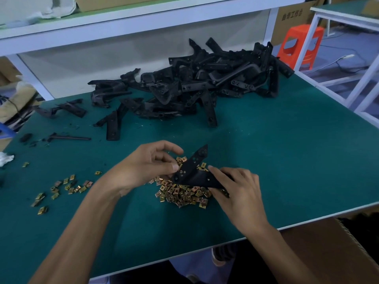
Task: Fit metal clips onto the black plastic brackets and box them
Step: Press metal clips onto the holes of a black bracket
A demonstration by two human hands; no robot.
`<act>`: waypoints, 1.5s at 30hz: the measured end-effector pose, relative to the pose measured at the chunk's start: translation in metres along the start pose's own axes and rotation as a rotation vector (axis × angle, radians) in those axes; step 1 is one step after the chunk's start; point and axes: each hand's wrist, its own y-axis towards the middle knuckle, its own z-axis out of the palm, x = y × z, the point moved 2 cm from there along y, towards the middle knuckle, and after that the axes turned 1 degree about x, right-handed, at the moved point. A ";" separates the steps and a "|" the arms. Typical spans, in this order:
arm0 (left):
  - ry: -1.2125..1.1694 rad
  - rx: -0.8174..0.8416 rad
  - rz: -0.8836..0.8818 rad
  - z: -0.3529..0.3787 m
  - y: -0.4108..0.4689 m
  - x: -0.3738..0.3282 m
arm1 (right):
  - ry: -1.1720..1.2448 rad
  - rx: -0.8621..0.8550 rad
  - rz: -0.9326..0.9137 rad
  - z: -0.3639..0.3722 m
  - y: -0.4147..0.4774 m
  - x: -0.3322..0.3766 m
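A black plastic bracket [192, 173] is held just above a heap of small brass-coloured metal clips [182, 194] near the table's front. My right hand [238, 191] grips the bracket's lower right end. My left hand [149, 165] pinches the bracket's left edge between thumb and fingers; whether a clip sits under the thumb is hidden. A big pile of black brackets [205, 83] lies at the back of the green table [287, 160].
More loose clips [61, 187] are scattered at the left front. A few single brackets [111, 124] and black scraps lie left of centre. A cardboard box [336, 253] stands below the table's right front edge. White shelf posts rise behind; an orange stool [299, 46] stands far right.
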 end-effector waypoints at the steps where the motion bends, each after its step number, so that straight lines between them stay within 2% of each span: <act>1: -0.002 0.006 0.002 -0.001 0.000 0.000 | 0.002 0.003 0.003 0.000 0.000 0.000; 12: 0.278 0.186 -0.118 0.003 0.009 -0.011 | -0.064 0.050 -0.027 0.000 0.000 0.002; 15: 0.291 0.171 -0.104 0.010 0.013 -0.013 | -0.061 0.054 -0.002 -0.002 0.000 0.001; 21: 0.390 0.053 -0.010 0.016 0.016 -0.022 | -0.040 -0.005 0.080 -0.003 0.000 -0.002; 23: 0.483 -0.039 0.070 0.024 0.017 -0.025 | -0.041 -0.033 0.122 -0.002 0.000 -0.003; 25: 0.445 -0.150 0.159 0.032 0.023 -0.027 | -0.001 -0.070 0.207 -0.002 0.001 -0.006; 27: 0.295 -0.293 0.181 0.036 0.037 -0.024 | 0.105 -0.140 0.349 -0.004 0.002 -0.012; 28: 0.305 -0.373 0.163 0.036 0.045 -0.019 | 0.184 -0.178 0.433 -0.005 0.002 -0.016; 29: 0.413 -0.413 0.127 0.037 0.054 -0.012 | 0.251 -0.198 0.501 -0.006 0.002 -0.019; 32: 0.824 -0.263 0.015 0.046 0.075 0.019 | 0.282 -0.172 0.526 -0.007 0.002 -0.017; 34: 0.949 -0.174 -0.016 0.051 0.080 0.035 | 0.293 -0.162 0.525 -0.008 0.002 -0.016; 40: 0.904 -0.236 0.029 0.049 0.084 0.040 | 0.290 -0.134 0.519 -0.007 0.004 -0.015; 45: 0.885 -0.179 -0.016 0.050 0.090 0.034 | 0.266 -0.150 0.479 -0.007 0.003 -0.013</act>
